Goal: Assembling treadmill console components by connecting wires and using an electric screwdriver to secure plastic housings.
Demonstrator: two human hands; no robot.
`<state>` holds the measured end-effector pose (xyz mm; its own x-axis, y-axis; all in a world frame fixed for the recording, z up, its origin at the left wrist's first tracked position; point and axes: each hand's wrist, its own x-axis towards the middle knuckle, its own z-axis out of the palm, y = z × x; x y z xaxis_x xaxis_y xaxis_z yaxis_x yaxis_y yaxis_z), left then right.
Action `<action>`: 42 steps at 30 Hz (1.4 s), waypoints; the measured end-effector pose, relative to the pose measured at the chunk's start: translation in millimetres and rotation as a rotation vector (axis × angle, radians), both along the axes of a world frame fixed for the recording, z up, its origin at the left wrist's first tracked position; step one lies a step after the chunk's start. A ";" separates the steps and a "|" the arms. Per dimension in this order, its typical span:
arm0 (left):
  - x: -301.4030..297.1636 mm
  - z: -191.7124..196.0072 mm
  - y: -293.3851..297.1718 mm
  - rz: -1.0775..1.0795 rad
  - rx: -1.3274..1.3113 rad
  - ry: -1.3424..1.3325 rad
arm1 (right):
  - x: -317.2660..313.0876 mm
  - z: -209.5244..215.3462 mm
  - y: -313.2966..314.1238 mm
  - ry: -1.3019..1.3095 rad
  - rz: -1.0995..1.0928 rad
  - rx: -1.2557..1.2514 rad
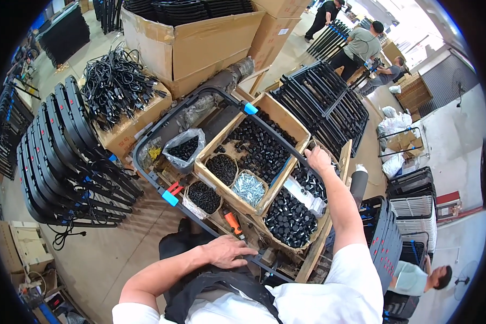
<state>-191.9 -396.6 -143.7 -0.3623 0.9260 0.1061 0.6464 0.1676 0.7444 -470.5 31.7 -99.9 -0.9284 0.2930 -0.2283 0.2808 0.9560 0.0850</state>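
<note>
Reaching forward, the right hand [318, 160] closes its fingers over the far bar of a black metal frame [146, 141] laid across cardboard boxes of black plastic caps [262, 148]. The left hand [228, 251] lies flat, fingers spread, on the near bar by the waist. Judged mid-fitting; any next move needs both ends held steady

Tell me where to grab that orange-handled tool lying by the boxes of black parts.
Take the orange-handled tool by the orange handle, coming from above on the near side with the left hand, which rests closest. The handle lies nearly flat and exposed on the wooden bench, angled toward you, while its far end tucks under the cardboard box.
</note>
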 end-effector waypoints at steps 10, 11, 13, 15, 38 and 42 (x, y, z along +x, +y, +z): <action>-2.8 -3.5 4.6 0.011 -0.123 -0.122 | -5.2 21.3 -22.6 -0.052 0.024 0.111; 0.6 -7.3 -1.8 0.026 -0.070 -0.136 | -7.4 30.2 -43.3 -0.092 0.080 0.105; 5.2 -10.4 -4.1 0.036 -0.007 -0.141 | -9.7 20.5 -39.8 -0.100 0.181 0.085; 3.9 -7.5 16.4 -0.061 0.062 -0.102 | -7.8 -13.3 53.1 -0.086 0.122 0.123; -5.7 21.8 16.5 -0.012 -0.210 -0.189 | 2.4 4.5 -6.5 -0.042 -0.037 -0.047; -6.9 22.5 15.7 -0.043 -0.324 -0.246 | 11.8 21.1 -10.6 -0.032 0.184 -0.095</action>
